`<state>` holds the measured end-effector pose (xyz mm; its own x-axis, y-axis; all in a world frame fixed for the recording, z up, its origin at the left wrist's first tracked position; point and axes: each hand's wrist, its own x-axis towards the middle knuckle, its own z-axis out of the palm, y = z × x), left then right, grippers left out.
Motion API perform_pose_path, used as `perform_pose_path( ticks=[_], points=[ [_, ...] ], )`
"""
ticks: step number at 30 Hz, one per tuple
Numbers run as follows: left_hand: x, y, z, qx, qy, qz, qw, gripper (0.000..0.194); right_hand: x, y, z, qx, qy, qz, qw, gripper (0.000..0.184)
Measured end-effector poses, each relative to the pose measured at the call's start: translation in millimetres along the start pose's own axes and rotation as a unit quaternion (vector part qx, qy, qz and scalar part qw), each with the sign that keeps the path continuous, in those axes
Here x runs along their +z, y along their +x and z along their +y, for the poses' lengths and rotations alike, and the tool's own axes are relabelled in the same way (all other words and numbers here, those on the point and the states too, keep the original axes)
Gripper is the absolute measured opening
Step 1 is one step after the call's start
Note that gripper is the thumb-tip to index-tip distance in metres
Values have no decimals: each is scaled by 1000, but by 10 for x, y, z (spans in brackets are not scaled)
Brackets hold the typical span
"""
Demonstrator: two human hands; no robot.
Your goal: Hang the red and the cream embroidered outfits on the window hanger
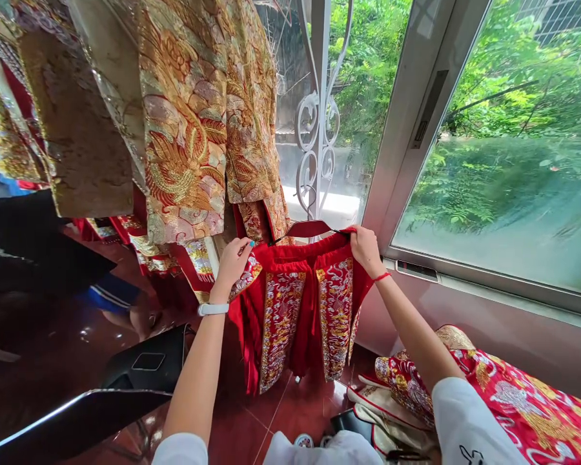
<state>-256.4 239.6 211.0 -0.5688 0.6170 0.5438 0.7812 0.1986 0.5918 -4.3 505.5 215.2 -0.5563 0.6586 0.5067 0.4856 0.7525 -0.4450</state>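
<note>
A red skirt (285,316) with embroidered gold and silver panels hangs upright between my hands. My left hand (233,263) is closed on the left end of its gathered waistband, and my right hand (365,248) grips the right end. Within the waist opening sits a dark clothes hanger (308,228), its wire hook rising in front of the window ironwork. How the waistband is attached to the hanger's ends is partly covered by my fingers.
Gold embroidered garments (186,142) hang at the upper left. A red embroidered garment (527,400) lies at the lower right. Beyond the skirt are the window frame (416,123) and a phone (417,271) on the sill. A black chair (148,358) and another person's dark clothing (33,252) are on the left.
</note>
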Motion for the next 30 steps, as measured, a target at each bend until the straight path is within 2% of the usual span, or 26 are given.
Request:
perform_pose_path(
  ticks=[5, 9, 12, 13, 14, 15, 17, 20, 22, 24, 27, 30],
  points=[
    [95, 36, -172, 1, 9, 36, 999, 35, 180, -140, -85, -87, -36, -19, 995, 54],
    [159, -116, -208, 9, -30, 70, 997, 32, 260, -245, -24, -100, -27, 1, 995, 63],
    [344, -480, 12, 0, -16, 202, 979, 28, 313, -393, -50, -104, 39, 49, 993, 59],
    [469, -641, 117, -10, -11, 247, 969, 27, 351, -482, -77, -97, 70, 77, 990, 56],
    [631, -807, 226, -17, -13, 266, 964, 26, 406, -591, -110, -80, 103, 109, 985, 53],
    [824, -964, 330, -16, -26, 244, 969, 22, 478, -717, -150, -55, 139, 137, 979, 48],
    [1266, -1209, 498, -45, -84, 156, 983, 23, 663, -993, -239, 18, 215, 157, 964, 37],
    [1873, -1336, 597, -168, -178, 70, 967, 33, 978, -1373, -362, 134, 339, 85, 927, 25],
    [2123, -1312, 569, -245, -226, 43, 942, 22, 1151, -1560, -398, 186, 394, 40, 899, 19],
    [2236, -1281, 505, -280, -255, 33, 925, 8, 1257, -1687, -377, 209, 430, 13, 878, 16],
    [2241, -1303, 422, -275, -283, 21, 919, 10, 1281, -1781, -258, 215, 466, -25, 858, 15],
    [2185, -1373, 412, -273, -345, 12, 898, 9, 1218, -1808, -122, 228, 470, -26, 852, 18]
  ],
)
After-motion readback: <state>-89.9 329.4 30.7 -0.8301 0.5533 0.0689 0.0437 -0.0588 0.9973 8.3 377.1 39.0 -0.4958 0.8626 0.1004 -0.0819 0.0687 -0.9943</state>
